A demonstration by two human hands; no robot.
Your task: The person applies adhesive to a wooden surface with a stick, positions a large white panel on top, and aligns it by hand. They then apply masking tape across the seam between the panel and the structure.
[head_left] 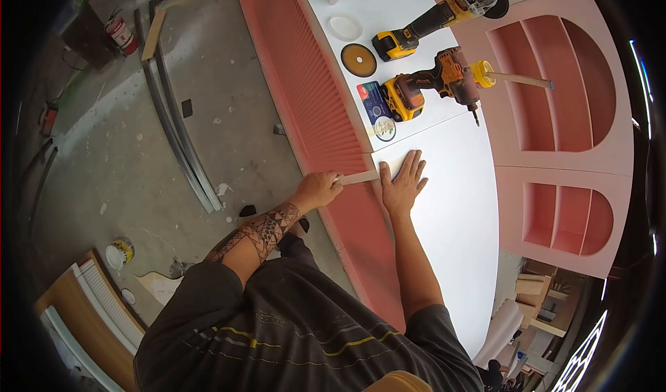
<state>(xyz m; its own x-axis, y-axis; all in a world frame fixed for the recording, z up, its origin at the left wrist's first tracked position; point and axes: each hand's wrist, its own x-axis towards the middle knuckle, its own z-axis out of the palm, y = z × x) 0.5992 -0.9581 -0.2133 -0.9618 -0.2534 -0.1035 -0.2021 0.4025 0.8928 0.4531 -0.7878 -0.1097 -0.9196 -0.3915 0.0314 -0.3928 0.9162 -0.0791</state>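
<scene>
My left hand (320,189) is closed round the end of a pale flat strip (359,177). The strip runs across the edge of the white countertop (444,211), its other end by my right thumb. My right hand (400,188) lies flat on the white surface with its fingers stretched out, close to the joint between two white panels. Below the edge, the counter's front (326,107) is pink, ribbed in its far part and plain nearer me.
On the countertop are a cordless impact driver (447,76), an angle grinder (444,17), a round disc (359,60), a card (373,100) and a yellow tub (481,73). Pink shelving (555,80) stands right. Metal channels (170,107) and a fire extinguisher (122,36) are on the floor.
</scene>
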